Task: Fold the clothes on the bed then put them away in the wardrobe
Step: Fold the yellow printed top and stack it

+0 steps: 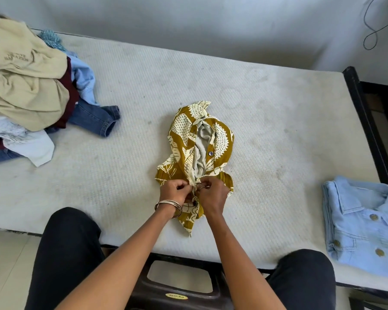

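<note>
A mustard-yellow shirt with a cream leaf print [220, 139] lies crumpled in the middle of the white mattress [143, 90], its front open with a grey lining showing. My left hand [175, 192], bangles on the wrist, pinches the shirt's left front edge near the hem. My right hand [212, 193] pinches the right front edge right beside it, at a button. The two hands touch each other over the placket. A light blue denim jacket [363, 227] lies folded at the right edge of the bed.
A pile of unfolded clothes [27, 86] sits at the bed's left: beige top, maroon piece, blue jeans, white tee. A dark plastic stool [179, 285] stands between my knees. The black bed frame [367, 113] runs along the right side. A cable hangs on the wall.
</note>
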Motion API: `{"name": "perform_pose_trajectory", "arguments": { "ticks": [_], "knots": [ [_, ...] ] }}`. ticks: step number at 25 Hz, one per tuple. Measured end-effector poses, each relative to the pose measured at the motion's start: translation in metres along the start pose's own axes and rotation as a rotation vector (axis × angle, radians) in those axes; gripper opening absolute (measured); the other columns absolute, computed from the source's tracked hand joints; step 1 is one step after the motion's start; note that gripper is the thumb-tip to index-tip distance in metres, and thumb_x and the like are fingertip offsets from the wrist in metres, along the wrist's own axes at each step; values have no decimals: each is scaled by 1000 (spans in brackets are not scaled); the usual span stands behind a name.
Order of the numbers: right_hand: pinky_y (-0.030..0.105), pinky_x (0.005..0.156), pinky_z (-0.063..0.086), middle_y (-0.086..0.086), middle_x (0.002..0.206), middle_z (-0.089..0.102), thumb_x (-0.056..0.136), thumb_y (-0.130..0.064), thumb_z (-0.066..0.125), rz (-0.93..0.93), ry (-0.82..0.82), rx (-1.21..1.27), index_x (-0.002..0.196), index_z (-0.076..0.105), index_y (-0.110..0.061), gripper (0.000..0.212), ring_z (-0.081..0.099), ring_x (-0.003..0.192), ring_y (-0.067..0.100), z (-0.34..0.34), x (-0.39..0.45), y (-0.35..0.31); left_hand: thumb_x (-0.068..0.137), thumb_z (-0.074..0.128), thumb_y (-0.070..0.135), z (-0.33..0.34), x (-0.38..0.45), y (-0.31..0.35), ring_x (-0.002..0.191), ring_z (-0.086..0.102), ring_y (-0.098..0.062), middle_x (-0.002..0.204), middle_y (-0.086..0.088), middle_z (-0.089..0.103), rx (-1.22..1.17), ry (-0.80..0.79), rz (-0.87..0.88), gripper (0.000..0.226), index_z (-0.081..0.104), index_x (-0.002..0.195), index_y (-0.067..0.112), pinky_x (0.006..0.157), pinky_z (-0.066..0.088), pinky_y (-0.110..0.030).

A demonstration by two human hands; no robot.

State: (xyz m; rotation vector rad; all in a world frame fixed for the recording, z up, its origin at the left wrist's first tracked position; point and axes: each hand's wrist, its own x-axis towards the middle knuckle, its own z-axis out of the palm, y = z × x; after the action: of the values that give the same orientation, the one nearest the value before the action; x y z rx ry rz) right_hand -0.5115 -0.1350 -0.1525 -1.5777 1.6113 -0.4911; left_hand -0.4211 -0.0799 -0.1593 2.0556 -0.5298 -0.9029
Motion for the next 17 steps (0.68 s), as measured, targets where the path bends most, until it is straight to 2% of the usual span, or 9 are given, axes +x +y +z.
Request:
{"name": "perform_pose_trajectory", "arguments": {
  "ticks": [3, 4, 5, 8, 11, 13, 15, 17],
  "knots": [
    [31, 76, 57, 3, 86, 74, 80, 0, 72, 12, 13, 69, 94, 76, -10, 18, 68, 80, 15, -3, -9, -8, 80, 73, 4, -2, -9, 6, 47, 59, 2, 65, 1, 65, -25, 17, 62, 5, 76, 83, 2, 49, 49, -11],
    [29, 74, 56, 2, 84, 74, 79, -2, 75, 14, 15, 93, 93, 76, -11, 16, 68, 78, 13, -5, -12, -10, 80, 73, 4, -2, -11, 6, 46, 59, 3, 65, 1, 66, -28, 35, 66, 6, 76, 83, 1, 49, 50, -11],
    [28, 73, 57, 1, 82, 73, 79, -3, 76, 16, 16, 116, 92, 76, -11, 15, 67, 76, 12, -7, -13, -10, 79, 74, 6, -2, -12, 6, 48, 61, 1, 66, -1, 68, -24, 53, 75, 7, 76, 84, 0, 53, 55, -17],
    [30, 72, 59, 1, 83, 73, 80, 0, 73, -1, -30, 135, 94, 76, -10, 18, 67, 76, 11, -9, -16, -10, 78, 76, 11, 0, -12, 6, 63, 70, -18, 73, -5, 73, -13, 56, 85, 9, 77, 85, 5, 65, 61, -36],
    [29, 68, 54, 4, 85, 72, 82, 5, 62, 51, -5, 91, 96, 75, -7, 23, 65, 79, 16, -7, -9, -2, 79, 74, 14, 4, -9, 1, 68, 70, -21, 77, -5, 74, 49, 101, 60, 9, 77, 84, 7, 69, 59, -35],
    [26, 67, 46, 7, 87, 71, 83, 5, 56, 183, 65, 54, 94, 74, -7, 24, 62, 80, 20, -8, -1, 11, 78, 72, 13, 3, -5, -3, 65, 70, -22, 76, -7, 74, -71, 132, -99, 7, 76, 80, 8, 69, 60, -38],
    [26, 68, 46, 10, 91, 70, 85, 6, 55, 259, 88, 44, 95, 73, -6, 24, 60, 79, 20, -11, 5, 28, 79, 66, 11, 0, 0, -10, 57, 68, -24, 72, -12, 72, -274, 138, -313, 10, 72, 78, 4, 63, 60, -39],
    [26, 70, 50, 10, 92, 71, 86, 6, 57, 180, 72, 35, 98, 73, -6, 23, 64, 81, 21, -9, 11, 39, 81, 57, 12, -5, 5, -15, 51, 63, -24, 68, -15, 68, -407, 135, -438, 16, 68, 80, -1, 52, 56, -32]
  ]
}}
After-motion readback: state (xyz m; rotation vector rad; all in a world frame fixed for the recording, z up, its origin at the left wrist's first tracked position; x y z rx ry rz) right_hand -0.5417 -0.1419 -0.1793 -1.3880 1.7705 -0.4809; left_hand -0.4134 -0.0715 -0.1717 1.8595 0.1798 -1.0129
